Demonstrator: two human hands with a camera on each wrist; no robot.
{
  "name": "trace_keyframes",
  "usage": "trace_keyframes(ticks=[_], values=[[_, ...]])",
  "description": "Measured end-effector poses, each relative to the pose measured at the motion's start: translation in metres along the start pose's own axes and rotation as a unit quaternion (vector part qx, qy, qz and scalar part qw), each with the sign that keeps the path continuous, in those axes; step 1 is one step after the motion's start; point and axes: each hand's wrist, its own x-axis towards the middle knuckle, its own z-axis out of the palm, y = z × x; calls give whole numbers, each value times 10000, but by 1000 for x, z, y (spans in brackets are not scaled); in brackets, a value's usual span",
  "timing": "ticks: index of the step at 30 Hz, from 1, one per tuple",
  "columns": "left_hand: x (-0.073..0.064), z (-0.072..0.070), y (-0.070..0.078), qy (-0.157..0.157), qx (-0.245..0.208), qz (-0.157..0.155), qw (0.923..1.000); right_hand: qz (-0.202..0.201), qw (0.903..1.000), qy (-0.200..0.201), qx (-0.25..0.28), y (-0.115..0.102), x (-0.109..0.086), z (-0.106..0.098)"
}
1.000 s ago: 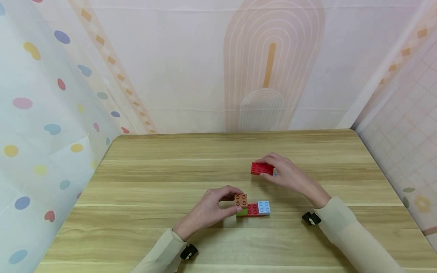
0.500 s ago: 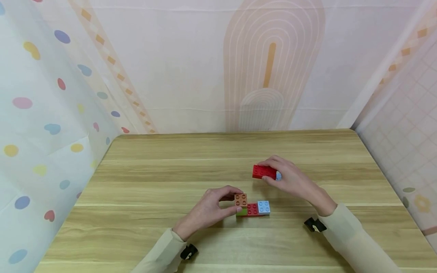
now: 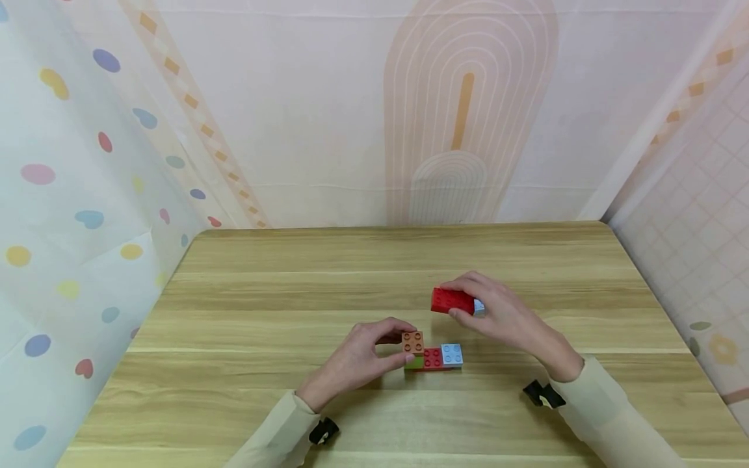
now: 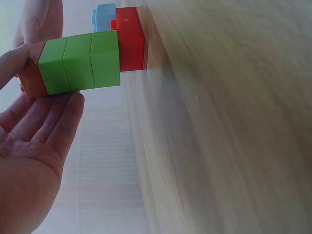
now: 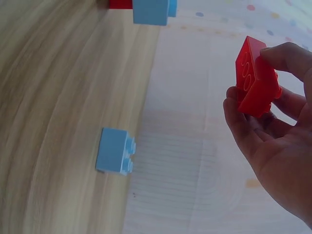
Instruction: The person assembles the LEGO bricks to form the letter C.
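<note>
My left hand (image 3: pixel 364 356) grips an orange-brown brick (image 3: pixel 412 342) between thumb and fingers. In the left wrist view that brick tops several stacked green bricks (image 4: pixel 78 63). The green column stands on one end of a long red brick (image 3: pixel 433 358), which lies on the table. A light blue brick (image 3: pixel 452 354) sits on the other end of it. My right hand (image 3: pixel 506 315) holds a second red brick (image 5: pixel 258 80) by its sides, raised above the table with its hollow underside showing in the right wrist view.
A loose light blue brick (image 5: pixel 112 150) lies on the wooden table (image 3: pixel 281 279), partly behind the right hand in the head view. Patterned cloth (image 3: pixel 328 117) hangs behind the table and along both sides.
My right hand has lifted the red brick and drawn it slightly nearer to me, so more of the loose light blue brick shows. The left hand and the stack have stayed put.
</note>
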Motion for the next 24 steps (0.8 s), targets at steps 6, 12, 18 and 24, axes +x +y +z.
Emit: trace_keyframes(ticks=[6, 12, 18, 24], values=[[0, 1, 0, 27, -4, 27, 10000, -130, 9999, 10, 1, -5, -3, -1], [1, 2, 0, 37, -44, 76, 10000, -263, 9996, 82, 29, -9, -6, 0], [2, 3, 1, 12, -130, 72, 9999, -348, 9993, 91, 49, -13, -10, 1], [2, 4, 1, 19, -130, 121, 9998, -511, 9986, 69, 94, -16, -11, 3]])
